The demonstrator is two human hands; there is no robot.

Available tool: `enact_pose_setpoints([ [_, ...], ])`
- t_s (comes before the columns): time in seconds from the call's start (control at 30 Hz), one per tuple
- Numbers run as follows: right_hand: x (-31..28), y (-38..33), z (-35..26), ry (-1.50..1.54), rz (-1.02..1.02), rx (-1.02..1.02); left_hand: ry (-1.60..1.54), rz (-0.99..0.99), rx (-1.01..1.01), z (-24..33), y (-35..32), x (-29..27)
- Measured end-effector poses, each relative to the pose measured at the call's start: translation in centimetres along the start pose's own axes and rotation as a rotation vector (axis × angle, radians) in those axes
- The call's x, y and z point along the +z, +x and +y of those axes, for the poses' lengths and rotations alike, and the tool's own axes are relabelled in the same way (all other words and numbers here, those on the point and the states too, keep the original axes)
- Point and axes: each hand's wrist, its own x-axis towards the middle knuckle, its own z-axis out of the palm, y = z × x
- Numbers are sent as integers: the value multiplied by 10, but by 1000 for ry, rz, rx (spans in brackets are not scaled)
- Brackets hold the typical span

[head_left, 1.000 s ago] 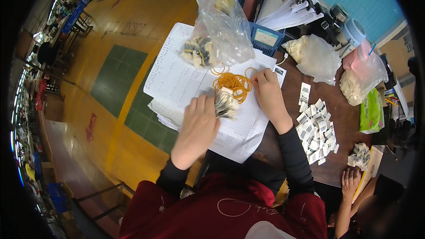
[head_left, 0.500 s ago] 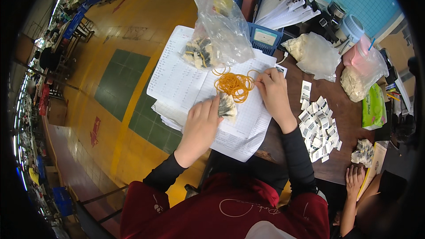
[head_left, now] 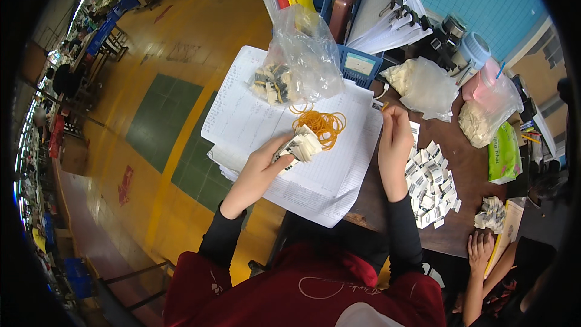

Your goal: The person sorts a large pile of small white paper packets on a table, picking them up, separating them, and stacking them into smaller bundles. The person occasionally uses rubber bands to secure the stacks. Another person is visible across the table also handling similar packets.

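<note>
My left hand (head_left: 259, 168) is closed round a thick stack of small white labels (head_left: 304, 144), lifted over the papers (head_left: 327, 184). Right behind the stack lies a tangle of yellow-orange rubber bands (head_left: 331, 123). At the papers' right side my right hand (head_left: 397, 145) pinches a rubber band (head_left: 385, 106) at its fingertips; only a bit of it shows. A heap of loose white labels (head_left: 433, 188) spreads on the dark table beside my right forearm. Beyond the rubber bands, a clear plastic bag (head_left: 311, 63) holds banded bundles of labels (head_left: 272, 83).
Blue file holders (head_left: 361, 63) with clipped papers (head_left: 387, 18) stand at the back. Plastic bags (head_left: 430, 88) and a green packet (head_left: 505, 154) sit on the right. At the lower right rests another person's hand (head_left: 480, 248), near a label bundle (head_left: 490, 215).
My left hand has raised and turned the label stack off the papers. My right hand has drawn away from the rubber band tangle to the right, a band in its fingertips.
</note>
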Motion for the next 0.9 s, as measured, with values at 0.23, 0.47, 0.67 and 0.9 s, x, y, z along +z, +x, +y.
enact_pose_setpoints([
  [0.23,-3,-9,-37,790,-225,447,476,213,266,5,2,11],
  [0.47,-14,-20,-95,-157,-711,-426,678,70,548,3,5,16],
  [0.67,-7,-12,-86,-126,-613,-381,306,-19,434,6,-11,14],
  [0.9,-30,-27,-55,1134,-611,182,-929,421,117,4,-11,-3],
])
